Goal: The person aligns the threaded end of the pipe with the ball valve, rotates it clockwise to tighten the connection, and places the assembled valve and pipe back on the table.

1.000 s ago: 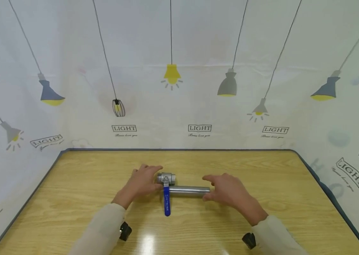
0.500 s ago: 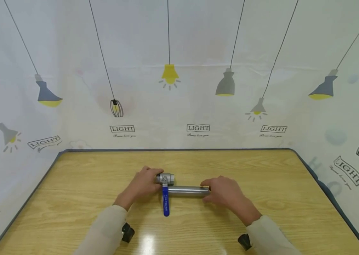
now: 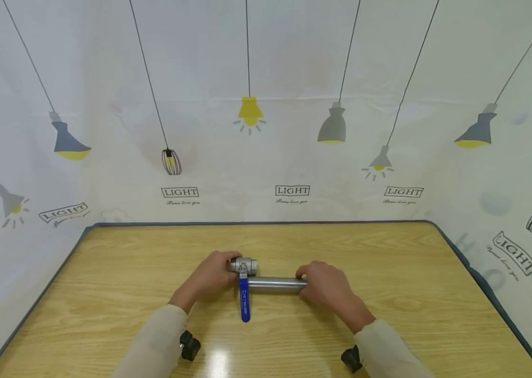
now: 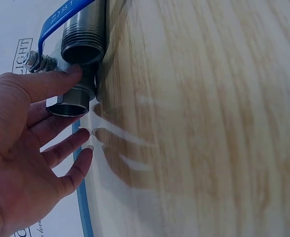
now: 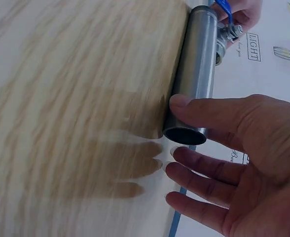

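Observation:
A steel ball valve (image 3: 249, 265) lies on the table with its blue lever handle (image 3: 245, 302) pointing toward the near edge and crossing the left end of a steel pipe (image 3: 277, 284). My left hand (image 3: 210, 275) pinches the valve's left end. In the left wrist view, the thumb presses the valve body beside the pipe's threaded end (image 4: 83, 39), and the other fingers spread beyond it. At the opposite end, my right hand (image 3: 329, 286) grips the pipe. The right wrist view shows the thumb over the pipe's plain open end (image 5: 192, 74), with an index finger partly hidden behind.
The wood-grain table (image 3: 129, 294) has a dark blue edge strip (image 3: 266, 223) at the back. Behind it stands a white backdrop (image 3: 219, 157) printed with lamps and LIGHT labels. Black wrist cameras hang below both pale sleeves (image 3: 152, 336).
My right hand has moved left and its fingers have come down around the pipe's end. The left fingers have lowered onto the valve. Valve and pipe keep their places on the table.

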The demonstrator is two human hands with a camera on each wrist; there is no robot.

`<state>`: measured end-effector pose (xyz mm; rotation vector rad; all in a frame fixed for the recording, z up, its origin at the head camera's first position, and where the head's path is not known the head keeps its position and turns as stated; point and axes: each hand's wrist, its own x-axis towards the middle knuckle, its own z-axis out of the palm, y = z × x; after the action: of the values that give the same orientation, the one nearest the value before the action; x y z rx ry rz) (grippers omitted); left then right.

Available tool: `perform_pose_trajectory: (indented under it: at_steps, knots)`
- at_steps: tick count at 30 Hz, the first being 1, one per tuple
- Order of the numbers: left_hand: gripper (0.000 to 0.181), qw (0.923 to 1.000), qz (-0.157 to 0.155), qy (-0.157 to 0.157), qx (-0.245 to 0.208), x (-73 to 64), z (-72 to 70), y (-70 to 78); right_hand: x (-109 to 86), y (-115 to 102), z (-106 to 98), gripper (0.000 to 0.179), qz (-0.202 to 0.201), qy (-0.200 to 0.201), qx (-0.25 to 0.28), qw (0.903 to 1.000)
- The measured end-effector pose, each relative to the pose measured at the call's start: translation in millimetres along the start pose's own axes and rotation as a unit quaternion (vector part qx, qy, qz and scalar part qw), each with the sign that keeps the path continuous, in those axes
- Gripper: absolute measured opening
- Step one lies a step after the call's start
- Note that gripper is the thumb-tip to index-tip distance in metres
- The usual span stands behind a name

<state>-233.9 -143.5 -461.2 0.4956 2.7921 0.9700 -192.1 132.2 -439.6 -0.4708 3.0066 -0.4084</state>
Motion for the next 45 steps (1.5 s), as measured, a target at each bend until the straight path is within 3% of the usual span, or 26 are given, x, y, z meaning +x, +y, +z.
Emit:
perform_pose_trajectory:
  at_steps: [5,9,13,18,26,31,39,45]
  knots:
    - [0.042,1.0000,-0.002,0.003,-0.003,1.0,1.6,-2.3,0.5,1,-2,0.026,0.005,-0.005,0.049,0.9988]
    - [0.043,0.9998,-0.011,0.008,-0.013,-0.2,1.3,-1.9,-0.6,5,-6,0.028,0.007,-0.010,0.119,0.9928]
    - [0.043,0.9993,-0.013,0.015,-0.032,-2.3,-0.6,-2.6,-1.0,10,-7,0.029,0.026,-0.024,0.214,0.9763]
    - [0.042,0.9953,-0.036,0.015,-0.088,-3.8,-2.2,-6.0,0.3,13,-9,0.027,0.059,-0.020,0.301,0.9516]
    - [0.042,0.9853,-0.067,0.037,-0.153,-5.1,-0.5,-9.9,-0.5,15,-10,0.031,0.087,-0.013,0.444,0.8915]
    - [0.044,0.9753,-0.085,0.047,-0.198,-7.1,1.4,-12.7,-1.7,19,-3,0.037,0.096,-0.019,0.532,0.8410]
    - [0.046,0.9602,-0.087,0.062,-0.258,-9.1,1.9,-21.9,-1.8,25,2,0.041,0.087,-0.030,0.597,0.7968]
    - [0.045,0.9501,-0.078,0.062,-0.295,-13.4,2.3,-26.7,-4.5,28,2,0.043,0.079,-0.048,0.658,0.7472]
